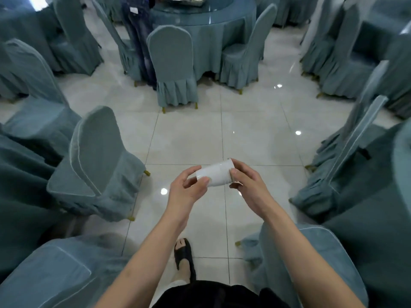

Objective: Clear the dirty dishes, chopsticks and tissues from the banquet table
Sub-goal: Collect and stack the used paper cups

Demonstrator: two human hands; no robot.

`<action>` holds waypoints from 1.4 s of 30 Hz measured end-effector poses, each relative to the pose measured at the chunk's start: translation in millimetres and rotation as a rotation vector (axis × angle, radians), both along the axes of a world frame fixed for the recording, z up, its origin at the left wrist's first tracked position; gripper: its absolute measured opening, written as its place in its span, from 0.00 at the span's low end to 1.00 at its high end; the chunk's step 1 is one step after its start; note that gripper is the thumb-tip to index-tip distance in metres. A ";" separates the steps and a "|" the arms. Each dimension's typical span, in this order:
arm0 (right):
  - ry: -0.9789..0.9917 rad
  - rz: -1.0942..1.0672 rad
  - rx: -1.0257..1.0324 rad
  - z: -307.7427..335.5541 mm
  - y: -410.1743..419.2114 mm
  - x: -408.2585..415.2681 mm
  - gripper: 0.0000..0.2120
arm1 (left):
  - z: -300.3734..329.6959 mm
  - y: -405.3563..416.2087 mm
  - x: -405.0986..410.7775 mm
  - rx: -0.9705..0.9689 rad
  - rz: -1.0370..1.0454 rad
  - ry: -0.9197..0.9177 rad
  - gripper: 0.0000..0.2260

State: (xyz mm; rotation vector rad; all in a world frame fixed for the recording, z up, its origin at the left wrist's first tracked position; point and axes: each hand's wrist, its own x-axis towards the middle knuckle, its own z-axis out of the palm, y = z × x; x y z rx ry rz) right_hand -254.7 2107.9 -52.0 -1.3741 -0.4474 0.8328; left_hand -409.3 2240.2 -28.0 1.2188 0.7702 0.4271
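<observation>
I held a white cup (214, 175) on its side between both hands, out in front of me at about waist height, above the pale tiled floor (189, 138) of a banquet hall. My left hand (189, 185) curled round its narrower base end, thumb on the near side and fingers behind, while my right hand (246, 181) pinched the wider rim end, thumb pressed on the near wall. Something small and pale showed under my right thumb; what it was I could not tell. Held sideways with both ends gripped, the cup looked empty or nearly so, and I judged I was carrying it off, or checking it, on the way to wherever the dirty things were being gathered. A chair in a blue-grey cover (95, 165) stood to my left, turned away, and another (173, 67) faced a round worktop (206, 25) draped in the same cloth farther ahead, where some pale items lay on the top, too distant to make out. A person in dark trousers (139, 30) stood at that worktop's left edge. My foot in a dark sandal (184, 256) was planted on the tiles below my arms, and more covered chairs ringed the open aisle on both sides
</observation>
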 end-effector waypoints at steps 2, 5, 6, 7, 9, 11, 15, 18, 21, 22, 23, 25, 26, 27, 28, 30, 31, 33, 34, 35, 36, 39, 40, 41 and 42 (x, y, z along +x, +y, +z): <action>0.016 -0.125 0.017 7.5 21.6 22.4 0.24 | 7.5 31.4 34.6 0.039 -0.077 -0.008 0.17; 0.040 -0.252 0.055 17.4 48.2 49.4 0.21 | 16.5 68.6 78.4 0.105 -0.182 -0.014 0.16; 0.042 -0.291 0.066 19.5 56.2 58.7 0.20 | 18.4 80.0 93.1 0.115 -0.215 -0.017 0.16; 0.046 -0.331 0.078 21.2 63.2 66.9 0.18 | 18.6 90.5 106.6 0.121 -0.249 -0.022 0.16; 0.038 -0.402 0.099 20.3 73.5 82.1 0.15 | 18.4 106.4 132.8 0.120 -0.319 -0.033 0.16; 0.054 -0.461 0.087 15.9 76.8 95.6 0.14 | 15.1 114.7 156.1 0.127 -0.389 -0.019 0.17; 0.079 -0.561 0.074 1.6 72.6 120.3 0.14 | 7.7 123.4 196.6 0.142 -0.518 0.014 0.16; 0.078 -0.601 0.068 -6.3 74.0 146.1 0.16 | 2.4 130.4 236.5 0.158 -0.579 0.034 0.16; 0.096 -0.666 0.070 -12.4 74.7 185.3 0.19 | -3.3 132.2 286.4 0.155 -0.629 0.045 0.16; 0.093 -0.681 0.073 -13.7 74.4 199.6 0.19 | -3.8 132.0 303.1 0.152 -0.644 0.043 0.16; 0.091 -0.690 0.075 -15.0 74.0 215.3 0.20 | -4.6 131.6 320.9 0.152 -0.654 0.044 0.16; 0.105 -0.710 0.080 -17.3 72.2 248.6 0.20 | -5.7 131.0 358.1 0.160 -0.673 0.059 0.16; 0.114 -0.719 0.085 -17.3 71.2 264.6 0.20 | -5.4 131.1 376.2 0.161 -0.682 0.066 0.16; 0.120 -0.725 0.088 -18.3 69.9 280.1 0.20 | -4.7 130.7 393.4 0.161 -0.693 0.073 0.16; 0.121 -0.728 0.084 -18.6 68.1 295.7 0.20 | -3.8 129.7 411.4 0.160 -0.704 0.078 0.16; 0.118 -0.745 0.071 -19.1 62.0 325.4 0.20 | -4.0 123.9 445.8 0.153 -0.723 0.080 0.17; 0.117 -0.760 0.069 -19.5 57.2 339.1 0.20 | -4.6 118.5 461.5 0.145 -0.734 0.075 0.16; 0.110 -0.789 0.059 -18.6 46.8 360.0 0.20 | -4.2 106.6 485.4 0.132 -0.758 0.069 0.16; 0.107 -0.808 0.051 -17.7 39.8 369.7 0.20 | -4.7 99.8 497.6 0.124 -0.777 0.070 0.16; 0.106 -0.826 0.047 -17.4 32.5 378.3 0.20 | -5.1 93.3 508.9 0.113 -0.796 0.069 0.16; 0.106 -0.844 0.042 -16.5 25.9 385.5 0.21 | -5.1 87.5 519.9 0.102 -0.814 0.069 0.16; 0.112 -0.937 0.033 -15.8 3.5 407.2 0.21 | -2.2 66.0 556.9 0.079 -0.888 0.065 0.14; 0.111 -0.960 0.028 -14.4 -2.5 412.3 0.21 | -0.7 59.0 567.0 0.077 -0.910 0.063 0.13; 0.110 -0.985 0.027 -13.2 -8.9 418.2 0.21 | -0.3 51.2 578.4 0.073 -0.931 0.058 0.13; 0.112 -1.022 0.026 -12.3 -16.6 425.2 0.21 | -0.7 42.1 591.9 0.069 -0.959 0.055 0.13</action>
